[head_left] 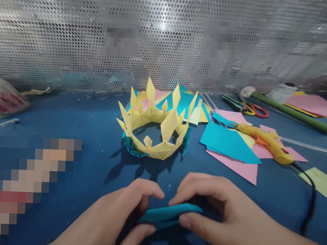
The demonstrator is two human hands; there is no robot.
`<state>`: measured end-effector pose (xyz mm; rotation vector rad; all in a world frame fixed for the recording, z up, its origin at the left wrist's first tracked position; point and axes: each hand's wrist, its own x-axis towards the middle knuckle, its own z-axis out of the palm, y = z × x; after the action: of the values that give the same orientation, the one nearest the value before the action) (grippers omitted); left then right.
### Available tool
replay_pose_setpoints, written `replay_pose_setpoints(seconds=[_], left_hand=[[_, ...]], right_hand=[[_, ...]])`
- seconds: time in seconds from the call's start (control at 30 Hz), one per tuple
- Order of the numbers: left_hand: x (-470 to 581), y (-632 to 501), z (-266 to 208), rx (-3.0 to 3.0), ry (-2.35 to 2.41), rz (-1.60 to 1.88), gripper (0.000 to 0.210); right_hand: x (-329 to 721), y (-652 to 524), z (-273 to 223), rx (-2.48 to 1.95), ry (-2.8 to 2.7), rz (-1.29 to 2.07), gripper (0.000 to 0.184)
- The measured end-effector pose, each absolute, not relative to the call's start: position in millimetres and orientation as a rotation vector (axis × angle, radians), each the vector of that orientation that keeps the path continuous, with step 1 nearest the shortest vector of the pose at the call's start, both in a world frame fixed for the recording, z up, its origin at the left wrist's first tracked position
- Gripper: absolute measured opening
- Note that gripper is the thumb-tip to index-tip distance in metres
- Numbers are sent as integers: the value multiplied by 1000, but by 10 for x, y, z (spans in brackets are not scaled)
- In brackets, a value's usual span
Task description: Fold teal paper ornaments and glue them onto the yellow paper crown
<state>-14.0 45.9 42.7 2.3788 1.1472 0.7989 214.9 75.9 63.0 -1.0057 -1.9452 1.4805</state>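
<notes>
A folded piece of blue paper (167, 213) lies between my two hands, low in the head view. My left hand (129, 207) pinches its left end, thumb below and fingers above. At the right end, my right hand (208, 204) grips it with the thumb on the near side; some of its fingers are hidden behind the paper. Beyond my hands a yellow folded-paper crown (162, 149) with pointed tips stands on the blue table (91, 162). Blue folded pieces (134, 148) sit against the crown's lower left and right sides.
Right of the crown, a yellow glue gun (263, 137) with a black cord rests on pink and blue paper sheets (230, 141). Scissors (254, 109), a green stem (296, 110) and eyeglasses (109, 93) lie farther back. A perforated metal panel (166, 61) closes the rear.
</notes>
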Motion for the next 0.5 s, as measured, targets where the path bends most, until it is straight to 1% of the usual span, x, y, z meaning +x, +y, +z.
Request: replay_pose_setpoints(seconds=[0.03,0.07,0.1,0.13,0.2,0.27,0.33,0.4,0.5], left_hand=[[-143,470,438,2365,1143,800,51],[-145,481,450,2347,1146,805,53],[-144,491,464,2329,1153,806,48],[-143,501,479,2313,1163,793,35],[-141,514,509,2291,1172,688,2],[-142,522,533,2279,1171,553,24],[-143,524,542,2279,1167,502,33],[-141,524,536,2287,1150,546,35],[-126,528,521,2253,1111,626,26]], right_hand=[[2151,768,626,-1009,-1972,1441,11],[2151,775,625,-1009,-1988,1414,7],[2150,780,626,-1008,-1989,1399,7],[2148,783,629,-1003,-1985,1395,11],[2143,779,635,-995,-1983,1388,16],[2139,766,641,-992,-1994,1383,20],[2138,748,643,-983,-1997,1361,20],[2140,735,643,-954,-1987,1346,19],[2144,735,635,-927,-1990,1379,22]])
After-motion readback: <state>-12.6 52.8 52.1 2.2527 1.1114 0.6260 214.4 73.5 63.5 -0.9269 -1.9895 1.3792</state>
